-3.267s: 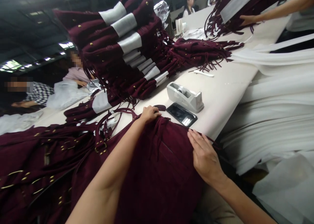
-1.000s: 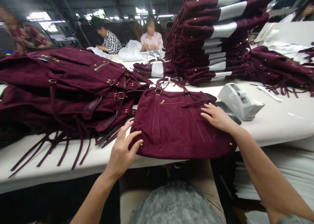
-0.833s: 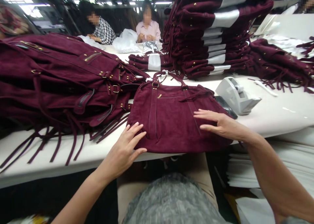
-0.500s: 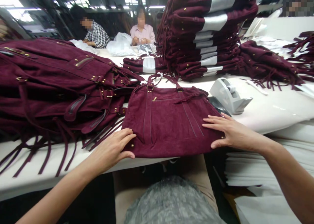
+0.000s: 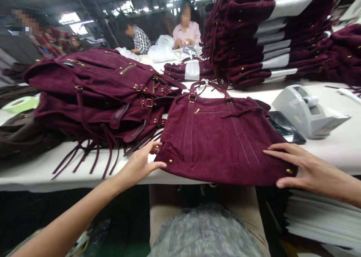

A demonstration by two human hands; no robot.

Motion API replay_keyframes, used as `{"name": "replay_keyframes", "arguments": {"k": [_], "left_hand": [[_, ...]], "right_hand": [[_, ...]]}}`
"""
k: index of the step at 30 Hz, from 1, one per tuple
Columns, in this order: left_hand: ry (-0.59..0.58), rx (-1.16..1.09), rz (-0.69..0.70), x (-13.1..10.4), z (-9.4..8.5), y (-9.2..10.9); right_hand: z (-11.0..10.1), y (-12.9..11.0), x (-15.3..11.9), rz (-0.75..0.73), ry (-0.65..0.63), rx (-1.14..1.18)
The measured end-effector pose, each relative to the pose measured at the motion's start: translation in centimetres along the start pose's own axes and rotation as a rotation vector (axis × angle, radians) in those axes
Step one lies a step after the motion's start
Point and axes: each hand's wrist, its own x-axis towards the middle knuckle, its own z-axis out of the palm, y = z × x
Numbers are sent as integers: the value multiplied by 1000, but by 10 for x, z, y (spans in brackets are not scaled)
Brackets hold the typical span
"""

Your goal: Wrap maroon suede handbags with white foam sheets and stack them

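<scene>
A maroon suede handbag (image 5: 217,140) lies in front of me on the white-covered table, its handles pointing away and its bottom edge at the table's front. My left hand (image 5: 142,161) grips the bag's lower left corner, with curled fingers and the thumb by the bottom edge near a brass stud. At the lower right corner my right hand (image 5: 300,165) holds the bag between long, spread fingers on top and the thumb at the bottom edge. The undersides of both corners are hidden. The suede is creased beside my left hand.
More maroon bags (image 5: 98,95) with dangling fringes are heaped at left, beside a green tape roll (image 5: 21,105). A tall stack of folded bags (image 5: 254,43) stands behind right. A grey tape dispenser (image 5: 304,110) and a dark flat object (image 5: 286,127) sit right. People work across the table.
The view has swung left, bringing in the tape roll and another person. Creases now show at the bag's lower left corner, where my left fingers have curled in more. Both hands remain at the corners.
</scene>
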Motion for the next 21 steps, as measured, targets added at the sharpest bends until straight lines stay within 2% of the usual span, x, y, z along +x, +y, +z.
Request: {"name": "replay_keyframes", "arguments": {"k": [5,9,11,13,17,21], "left_hand": [[-52,-154,-57,11,5,15],[-151,-763,-149,25,2,9],[-79,-1029,-166,29,2,1],[70,-1157,-149,32,7,-7],[296,-1269,-108,31,28,-18],[375,-1293,-83,29,40,-18]], "right_hand": [[-4,-2,1,-117,45,-73],[-9,-6,0,-144,54,-116],[-10,-10,-1,-146,75,-102],[-10,-16,-1,-135,115,-105],[-2,-28,-1,-128,251,-226],[6,-30,-4,-81,259,-217]]}}
